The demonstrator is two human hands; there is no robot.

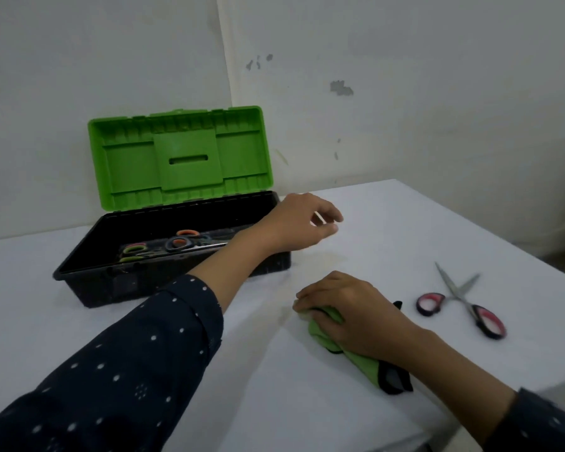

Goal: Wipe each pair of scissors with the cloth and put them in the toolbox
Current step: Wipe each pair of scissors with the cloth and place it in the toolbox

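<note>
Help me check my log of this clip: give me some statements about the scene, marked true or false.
1. The toolbox has its lid open. True.
2. The pink scissors are in the toolbox. False: they lie on the table, right of the cloth.
3. The right hand holds the cloth. True.
4. The left hand holds scissors. False: it holds nothing.
5. Other scissors lie inside the toolbox. True.

Plastic toolbox (88, 285), soft cloth (356, 357), shiny metal-bladed scissors (460, 296).
</note>
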